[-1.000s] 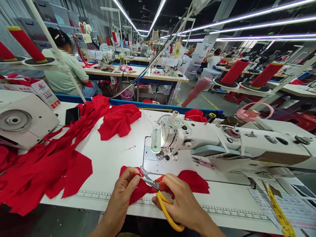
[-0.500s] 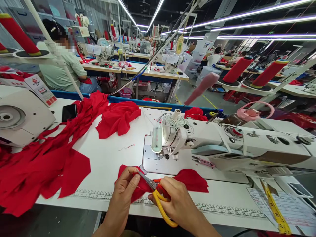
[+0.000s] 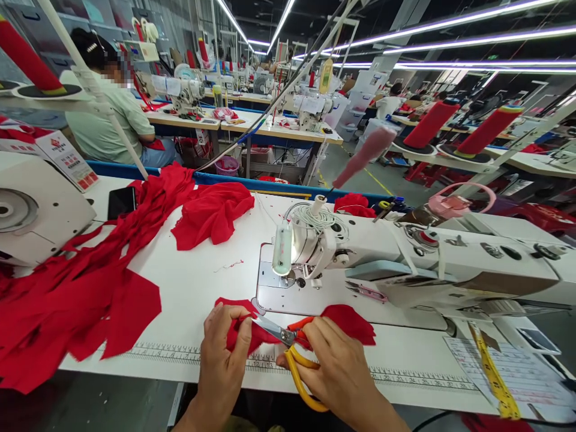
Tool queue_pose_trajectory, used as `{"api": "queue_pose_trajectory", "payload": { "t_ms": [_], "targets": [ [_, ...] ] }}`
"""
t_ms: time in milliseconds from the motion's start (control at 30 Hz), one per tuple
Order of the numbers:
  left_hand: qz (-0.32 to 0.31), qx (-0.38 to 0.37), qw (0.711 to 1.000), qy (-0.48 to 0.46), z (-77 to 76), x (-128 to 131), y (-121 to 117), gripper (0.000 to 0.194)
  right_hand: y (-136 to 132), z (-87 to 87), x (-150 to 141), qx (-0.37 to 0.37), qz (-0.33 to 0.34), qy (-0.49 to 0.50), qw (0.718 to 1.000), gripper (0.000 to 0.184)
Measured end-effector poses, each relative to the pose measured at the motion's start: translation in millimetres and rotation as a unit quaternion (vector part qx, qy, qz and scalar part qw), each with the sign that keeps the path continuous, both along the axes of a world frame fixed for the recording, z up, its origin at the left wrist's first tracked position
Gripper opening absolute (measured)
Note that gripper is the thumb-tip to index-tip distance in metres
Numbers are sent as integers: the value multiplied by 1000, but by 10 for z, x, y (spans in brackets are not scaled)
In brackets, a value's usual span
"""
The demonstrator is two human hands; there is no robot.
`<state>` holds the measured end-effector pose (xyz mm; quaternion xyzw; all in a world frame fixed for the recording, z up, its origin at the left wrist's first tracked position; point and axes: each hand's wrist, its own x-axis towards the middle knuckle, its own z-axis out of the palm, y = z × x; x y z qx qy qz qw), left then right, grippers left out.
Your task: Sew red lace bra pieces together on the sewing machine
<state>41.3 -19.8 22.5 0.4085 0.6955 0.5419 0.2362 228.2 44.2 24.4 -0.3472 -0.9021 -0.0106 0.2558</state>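
Note:
Between thumb and fingers, my left hand (image 3: 225, 345) pinches the edge of a red fabric piece (image 3: 258, 342) at the table's front. My right hand (image 3: 333, 354) is wrapped round the handles of scissors (image 3: 288, 336), one orange and one yellow. The blades lie partly apart and point left, with their tips at the fabric edge beside my left fingertips. Another red fabric piece (image 3: 348, 324) lies flat just beyond my right hand. The white sewing machine (image 3: 369, 240) stands behind both hands, its lamp lit over the needle plate.
A large heap of red fabric (image 3: 103, 282) covers the left side, with a smaller red piece (image 3: 213, 216) near it. Small thread snips (image 3: 366, 291) rest on the machine bed. A yellow tape measure (image 3: 495, 375) lies on written paper at right. A co-worker (image 3: 108, 114) sits across.
The scissor blades have opened wider, and my right hand has shifted slightly right. My left hand keeps its pinch on the fabric. The whole view has moved a little.

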Motion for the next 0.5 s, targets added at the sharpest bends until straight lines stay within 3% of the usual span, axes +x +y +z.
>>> {"api": "queue_pose_trajectory", "payload": {
  "t_ms": [167,267,400,500],
  "targets": [
    [-5,27,998,48,-22,17,-13,11,-7,-32,3,20,10,0,1000,33],
    [-1,13,999,39,-15,4,-34,12,25,-38,163,29,-1,-1,1000,31],
    [20,-29,997,-72,41,-59,-66,23,150,-96,759,20,-127,-49,990,26],
    [3,-49,989,-140,66,-133,-63,30,300,-176,1384,-40,-252,-112,960,28]
  ]
}}
